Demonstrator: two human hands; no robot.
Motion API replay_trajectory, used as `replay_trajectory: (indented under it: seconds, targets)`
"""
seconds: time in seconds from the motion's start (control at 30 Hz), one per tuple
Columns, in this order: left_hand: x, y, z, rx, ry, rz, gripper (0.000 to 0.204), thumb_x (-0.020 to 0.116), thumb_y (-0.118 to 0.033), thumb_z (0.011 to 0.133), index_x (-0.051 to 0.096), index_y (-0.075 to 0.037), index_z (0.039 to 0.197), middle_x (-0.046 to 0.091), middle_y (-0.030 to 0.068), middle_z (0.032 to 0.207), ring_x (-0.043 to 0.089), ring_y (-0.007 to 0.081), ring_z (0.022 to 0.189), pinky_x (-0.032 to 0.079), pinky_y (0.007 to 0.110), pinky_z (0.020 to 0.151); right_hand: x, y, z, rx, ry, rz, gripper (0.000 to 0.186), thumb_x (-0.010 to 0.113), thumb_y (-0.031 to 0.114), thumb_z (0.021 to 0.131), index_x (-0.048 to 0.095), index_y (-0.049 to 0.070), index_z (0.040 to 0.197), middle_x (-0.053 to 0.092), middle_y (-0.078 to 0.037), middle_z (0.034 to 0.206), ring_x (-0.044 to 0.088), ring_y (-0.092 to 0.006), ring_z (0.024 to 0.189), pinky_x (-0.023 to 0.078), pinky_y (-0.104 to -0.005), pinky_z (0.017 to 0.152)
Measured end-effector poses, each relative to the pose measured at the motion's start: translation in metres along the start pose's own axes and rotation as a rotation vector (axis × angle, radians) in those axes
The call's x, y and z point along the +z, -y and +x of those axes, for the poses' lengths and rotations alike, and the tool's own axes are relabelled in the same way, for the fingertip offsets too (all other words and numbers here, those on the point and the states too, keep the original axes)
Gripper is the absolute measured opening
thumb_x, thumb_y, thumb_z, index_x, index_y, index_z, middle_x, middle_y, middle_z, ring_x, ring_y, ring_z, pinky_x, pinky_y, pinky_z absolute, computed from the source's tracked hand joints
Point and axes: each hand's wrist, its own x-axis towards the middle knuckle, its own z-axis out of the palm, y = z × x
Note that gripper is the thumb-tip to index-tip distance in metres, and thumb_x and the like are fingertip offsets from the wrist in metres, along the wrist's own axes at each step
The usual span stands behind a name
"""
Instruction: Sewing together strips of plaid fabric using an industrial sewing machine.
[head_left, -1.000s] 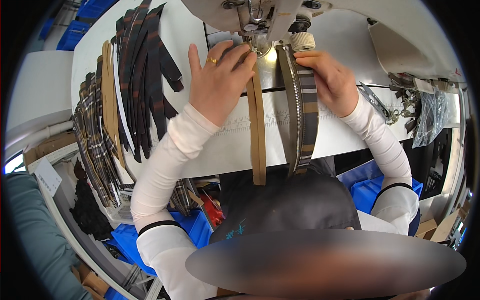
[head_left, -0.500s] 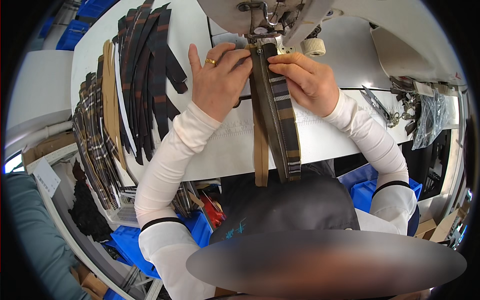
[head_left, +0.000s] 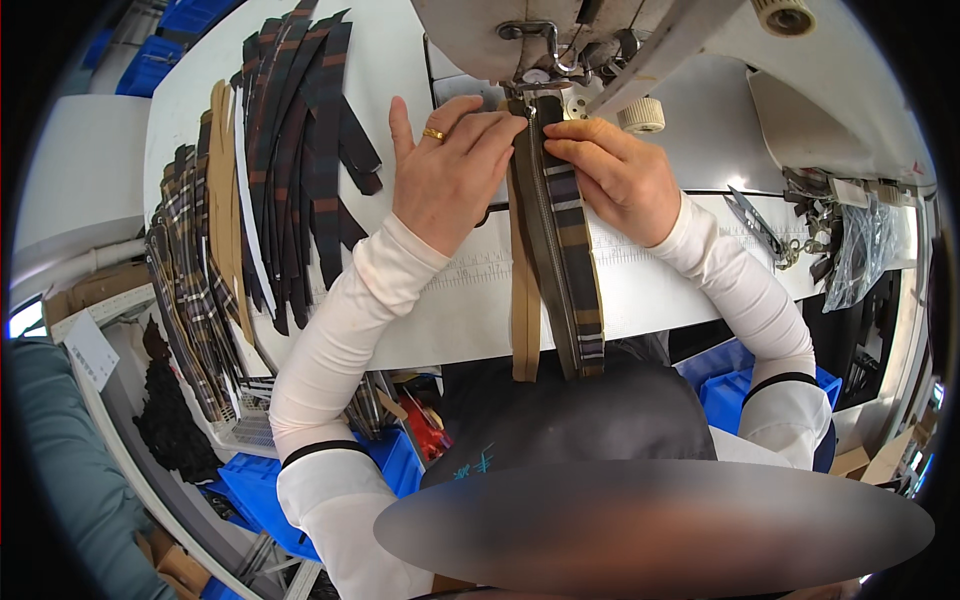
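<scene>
White work table (head_left: 420, 330), front edge curving across the lower middle. Past its left edge, at 9 o'clock: blue bins (head_left: 260, 490) on the floor and a rack of plaid strips (head_left: 190, 300). On the table's left part, 10 to 11 o'clock, a fanned pile of dark striped strips (head_left: 300, 150) with tan ones beside it; bare table between the pile and the hands.

Left hand (head_left: 450, 175), ring on one finger, lies flat, fingers spread narrow, pressing the left side of the striped strap (head_left: 565, 250). A tan strip (head_left: 524, 310) runs beside the strap, and both hang over the front edge at 6 o'clock. The strap's top end sits under the sewing machine (head_left: 560, 40) at 12 o'clock.

Right hand (head_left: 620, 175) is flat too, fingertips pinning the strap's right edge; neither hand closes around anything.

At 3 o'clock: scissors (head_left: 745, 215), metal clips and a clear bag (head_left: 860, 250) near the right edge. Open table between the right forearm and those.
</scene>
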Motion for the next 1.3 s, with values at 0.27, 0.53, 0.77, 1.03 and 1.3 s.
replay_trajectory:
  seconds: [0.27, 0.53, 0.77, 1.03, 1.3]
  targets:
    - [0.002, 0.000, -0.002, 0.030, -0.009, 0.030, 0.030, 0.069, -0.015, 0.076, 0.063, -0.017, 0.105, 0.056, -0.0086, 0.103, 0.050, 0.0156, 0.109, 0.017, 0.063, 0.102, 0.001, 0.000, -0.001, -0.004, -0.001, -0.011, 0.027, 0.064, -0.003, 0.067, 0.061, -0.001, 0.094, 0.063, -0.010, 0.100, 0.063, -0.0269, 0.084, 0.054, -0.0329, 0.065]
    - [0.000, 0.000, -0.001, 0.023, 0.022, 0.017, 0.028, 0.064, -0.013, 0.079, 0.067, -0.017, 0.107, 0.060, -0.0068, 0.104, 0.052, 0.0158, 0.104, 0.010, 0.053, 0.106, 0.002, 0.000, 0.000, -0.028, -0.001, -0.056, 0.028, 0.064, -0.003, 0.067, 0.062, 0.000, 0.095, 0.062, -0.011, 0.099, 0.062, -0.0262, 0.085, 0.053, -0.0329, 0.067]
    - [0.001, 0.003, -0.003, 0.033, -0.010, 0.032, 0.028, 0.067, -0.014, 0.074, 0.067, -0.017, 0.102, 0.058, -0.0076, 0.104, 0.050, 0.0167, 0.111, 0.013, 0.063, 0.101, -0.007, 0.003, 0.003, -0.074, 0.053, -0.098, 0.028, 0.066, 0.009, 0.073, 0.063, 0.003, 0.100, 0.061, -0.010, 0.103, 0.057, -0.0260, 0.088, 0.046, -0.0353, 0.079]
    - [-0.001, 0.000, -0.004, -0.018, 0.050, -0.024, 0.028, 0.064, -0.015, 0.077, 0.066, -0.018, 0.104, 0.058, -0.0067, 0.108, 0.047, 0.0183, 0.116, 0.014, 0.065, 0.100, -0.006, 0.019, 0.003, -0.042, 0.185, -0.206, 0.040, 0.066, 0.022, 0.078, 0.061, 0.006, 0.114, 0.056, -0.011, 0.111, 0.052, -0.0286, 0.099, 0.041, -0.0391, 0.086]
    - [-0.046, 0.012, -0.017, -0.137, 0.077, 0.399, 0.030, 0.062, -0.020, 0.080, 0.062, -0.010, 0.109, 0.056, 0.0069, 0.118, 0.045, 0.0282, 0.119, 0.030, 0.063, 0.094, -0.004, 0.019, 0.005, -0.059, 0.156, -0.227, 0.039, 0.067, 0.020, 0.077, 0.062, 0.006, 0.113, 0.057, -0.011, 0.110, 0.053, -0.0286, 0.099, 0.042, -0.0385, 0.085]
